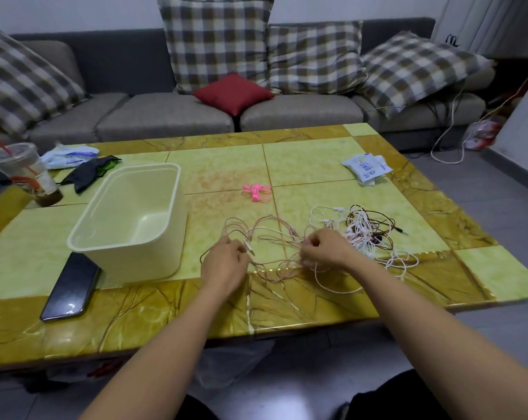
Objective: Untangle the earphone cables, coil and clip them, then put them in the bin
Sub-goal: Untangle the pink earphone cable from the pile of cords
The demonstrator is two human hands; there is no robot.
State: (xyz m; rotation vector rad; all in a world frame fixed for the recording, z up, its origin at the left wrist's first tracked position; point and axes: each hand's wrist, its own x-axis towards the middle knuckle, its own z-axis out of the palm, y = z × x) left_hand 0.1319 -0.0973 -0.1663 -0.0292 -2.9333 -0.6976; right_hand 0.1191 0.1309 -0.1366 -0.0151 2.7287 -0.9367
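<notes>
Grip: the left hand (226, 259) has its fingers curled round a strand of the pink cable (271, 228), close to a plug end. The right hand (323, 248) pinches a bunch of the same cable's strands in curled fingertips. Neither hand is slack.

Location: the pink cable lies in loose loops on the table (302, 165), between and beyond the two hands. Just right of the right hand sits the tangled heap (368, 228) of white and brown earphone cables. I cannot tell whether pink strands run into it. The bin (141, 259) stands to the left with nothing visible inside. The pink clips (256, 191) lie beyond the loops, apart from them.

Stage, in my judgement: early untangling, with nothing coiled or clipped.

Risks noted:
1. Drawing the hands apart while loops cross would cinch a knot instead of freeing it.
2. If a pink strand is caught in the tangled heap, a pull from the right hand would drag the heap along, possibly over the near table edge, where white loops already lie close.
3. The cable looks thin, so a sharp tug beside the plug could strain that joint.
4. The phone (71, 286) lies touching or just beside the bin, and a careless reach to the bin could knock it.
</notes>
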